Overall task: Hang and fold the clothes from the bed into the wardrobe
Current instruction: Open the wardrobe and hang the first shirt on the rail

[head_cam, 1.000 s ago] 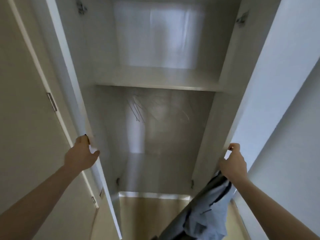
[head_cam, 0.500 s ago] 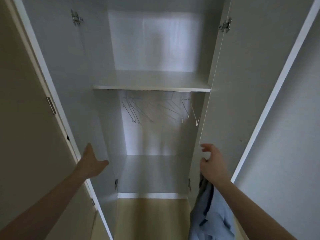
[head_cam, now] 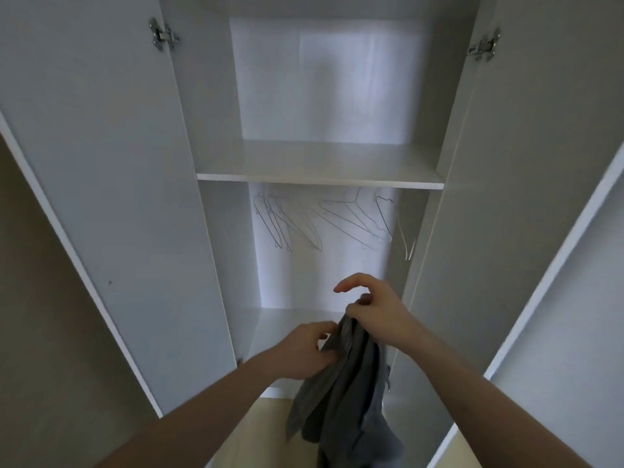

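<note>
A grey garment (head_cam: 344, 393) hangs bunched in front of the open white wardrobe (head_cam: 216, 231). My right hand (head_cam: 374, 312) holds its top edge, with the forefinger stretched out above. My left hand (head_cam: 304, 352) grips the cloth from the left side, just below the right hand. Several thin wire hangers (head_cam: 324, 221) hang on a rail under the shelf (head_cam: 320, 180), above and behind both hands.
Both wardrobe doors stand wide open, the left door (head_cam: 101, 163) and the right door (head_cam: 526, 197). The compartment floor (head_cam: 290, 325) lies behind my hands. A beige wall (head_cam: 33, 298) is at the left, and pale flooring (head_cam: 266, 430) shows below.
Both hands have left the door edges and come together at the middle. The left hand has taken hold of the garment that the right hand carried. The doors now stand fully open.
</note>
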`<action>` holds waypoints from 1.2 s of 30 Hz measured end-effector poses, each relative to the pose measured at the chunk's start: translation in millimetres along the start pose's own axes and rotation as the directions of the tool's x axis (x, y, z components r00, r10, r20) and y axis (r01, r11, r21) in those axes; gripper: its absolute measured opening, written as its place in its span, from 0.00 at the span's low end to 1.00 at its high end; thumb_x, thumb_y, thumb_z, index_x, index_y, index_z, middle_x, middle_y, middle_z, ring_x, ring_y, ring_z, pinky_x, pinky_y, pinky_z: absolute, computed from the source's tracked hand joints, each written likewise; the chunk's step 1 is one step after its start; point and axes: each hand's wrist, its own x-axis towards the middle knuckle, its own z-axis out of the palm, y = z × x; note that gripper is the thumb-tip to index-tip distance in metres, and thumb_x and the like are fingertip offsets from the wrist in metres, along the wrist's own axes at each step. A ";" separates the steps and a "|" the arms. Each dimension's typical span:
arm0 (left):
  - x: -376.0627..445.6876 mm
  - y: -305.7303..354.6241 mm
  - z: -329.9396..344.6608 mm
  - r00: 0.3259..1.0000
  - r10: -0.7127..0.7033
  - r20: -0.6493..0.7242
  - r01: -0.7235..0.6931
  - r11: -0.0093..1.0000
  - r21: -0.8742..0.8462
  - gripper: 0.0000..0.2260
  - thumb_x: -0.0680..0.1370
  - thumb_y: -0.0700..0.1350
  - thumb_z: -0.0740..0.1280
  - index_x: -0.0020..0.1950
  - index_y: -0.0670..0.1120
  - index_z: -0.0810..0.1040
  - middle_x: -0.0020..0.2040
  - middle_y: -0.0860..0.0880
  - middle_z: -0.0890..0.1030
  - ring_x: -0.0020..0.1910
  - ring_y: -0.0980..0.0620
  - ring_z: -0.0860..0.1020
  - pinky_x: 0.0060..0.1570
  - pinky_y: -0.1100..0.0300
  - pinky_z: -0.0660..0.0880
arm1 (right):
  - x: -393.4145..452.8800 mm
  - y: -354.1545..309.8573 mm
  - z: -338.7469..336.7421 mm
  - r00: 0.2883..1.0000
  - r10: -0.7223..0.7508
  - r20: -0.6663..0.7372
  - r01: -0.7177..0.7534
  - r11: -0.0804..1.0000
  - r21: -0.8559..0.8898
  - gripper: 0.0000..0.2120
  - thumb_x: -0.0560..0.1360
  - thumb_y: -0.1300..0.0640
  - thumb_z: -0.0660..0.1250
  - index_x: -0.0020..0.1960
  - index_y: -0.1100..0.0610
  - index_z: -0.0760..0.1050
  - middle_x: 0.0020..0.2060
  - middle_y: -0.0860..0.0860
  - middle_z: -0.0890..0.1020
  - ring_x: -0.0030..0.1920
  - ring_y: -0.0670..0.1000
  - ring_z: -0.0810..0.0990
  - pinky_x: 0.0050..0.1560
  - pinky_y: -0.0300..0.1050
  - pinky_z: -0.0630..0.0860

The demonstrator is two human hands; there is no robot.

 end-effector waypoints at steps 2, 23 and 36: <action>10.8 -9.8 -9.9 0.999 0.000 -0.054 -0.002 1.000 -0.030 0.10 0.81 0.50 0.63 0.58 0.51 0.82 0.52 0.56 0.84 0.52 0.56 0.81 0.61 0.51 0.78 | 15.6 -3.6 -0.3 0.998 0.010 0.066 -0.010 1.000 0.000 0.21 0.70 0.68 0.66 0.54 0.45 0.79 0.37 0.32 0.80 0.27 0.42 0.76 0.30 0.31 0.71; 74.5 -139.6 -216.9 0.897 -0.280 -0.343 0.345 0.927 0.146 0.09 0.82 0.56 0.62 0.59 0.55 0.73 0.53 0.52 0.82 0.46 0.55 0.79 0.47 0.56 0.76 | 210.1 74.1 83.9 0.964 0.105 0.244 -0.059 0.980 -0.190 0.13 0.84 0.50 0.61 0.45 0.51 0.80 0.36 0.45 0.83 0.38 0.43 0.81 0.41 0.34 0.76; 134.0 -191.3 -231.4 0.785 -0.490 -0.380 0.411 0.870 -0.273 0.11 0.79 0.46 0.67 0.45 0.40 0.84 0.45 0.43 0.86 0.45 0.48 0.83 0.50 0.50 0.79 | 389.1 98.4 142.8 0.837 0.060 0.543 0.030 0.987 -0.155 0.19 0.70 0.34 0.73 0.54 0.44 0.78 0.47 0.42 0.83 0.44 0.44 0.84 0.42 0.39 0.79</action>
